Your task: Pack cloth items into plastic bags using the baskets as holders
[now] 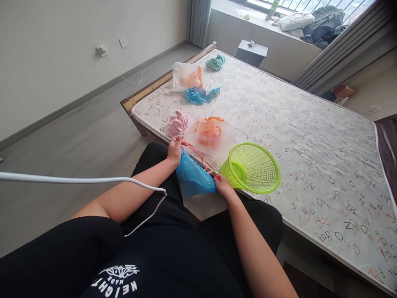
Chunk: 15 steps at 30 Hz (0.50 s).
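Note:
Between my two hands hangs a blue plastic drawstring bag (194,176) with a red drawstring (201,156) along its top. My left hand (174,150) is closed on the bag's left corner, beside a crumpled pink cloth (178,123). Fingers of my right hand (223,186) pinch the right corner, close to a lime-green mesh basket (254,167) that lies tilted, its mouth facing me and to the right. A clear plastic bag with orange print (208,134) lies flat just beyond the blue one.
Farther back on the mattress (310,165) are a crumpled blue bag (196,95), another clear printed bag (187,76) and a teal cloth (216,62). A white cable (77,178) crosses over my left arm. A small nightstand (252,49) stands beyond the bed.

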Each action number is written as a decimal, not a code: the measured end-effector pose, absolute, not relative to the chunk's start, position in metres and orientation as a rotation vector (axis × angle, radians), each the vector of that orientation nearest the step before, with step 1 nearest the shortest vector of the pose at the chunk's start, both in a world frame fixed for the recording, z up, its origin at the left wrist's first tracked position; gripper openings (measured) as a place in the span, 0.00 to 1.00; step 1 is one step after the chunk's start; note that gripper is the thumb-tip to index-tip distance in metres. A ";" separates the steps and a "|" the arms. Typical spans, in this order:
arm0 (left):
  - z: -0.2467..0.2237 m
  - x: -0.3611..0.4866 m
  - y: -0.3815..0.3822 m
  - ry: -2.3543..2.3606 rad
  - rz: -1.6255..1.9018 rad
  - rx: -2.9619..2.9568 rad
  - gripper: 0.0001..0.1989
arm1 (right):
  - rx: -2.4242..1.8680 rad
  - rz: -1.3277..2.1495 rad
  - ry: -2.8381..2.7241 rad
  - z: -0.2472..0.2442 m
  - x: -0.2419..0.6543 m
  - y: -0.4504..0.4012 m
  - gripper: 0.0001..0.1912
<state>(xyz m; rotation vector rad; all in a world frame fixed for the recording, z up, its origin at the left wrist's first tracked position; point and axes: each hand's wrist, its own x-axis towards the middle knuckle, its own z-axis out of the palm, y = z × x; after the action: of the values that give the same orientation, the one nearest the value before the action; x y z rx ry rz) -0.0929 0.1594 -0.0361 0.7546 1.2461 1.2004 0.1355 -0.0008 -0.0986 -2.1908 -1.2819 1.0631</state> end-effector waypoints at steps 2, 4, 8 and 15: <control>-0.033 -0.093 0.159 1.189 1.168 0.690 0.20 | -2.206 1.066 -1.252 -0.099 0.136 -0.001 0.05; -0.032 -0.093 0.157 1.101 1.083 0.624 0.26 | -2.125 1.069 -1.241 -0.094 0.132 -0.001 0.06; -0.035 -0.090 0.152 0.973 0.919 0.620 0.31 | -1.747 1.209 -1.177 -0.075 0.117 -0.003 0.13; -0.044 -0.087 0.150 1.082 0.867 0.956 0.24 | -1.375 1.524 -0.967 -0.042 0.109 -0.010 0.19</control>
<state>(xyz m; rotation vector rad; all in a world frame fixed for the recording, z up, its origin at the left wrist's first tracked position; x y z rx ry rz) -0.0865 0.1500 -0.0437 0.9556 1.0816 0.8669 0.1085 -0.0104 -0.0415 -1.3747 -0.9666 1.5241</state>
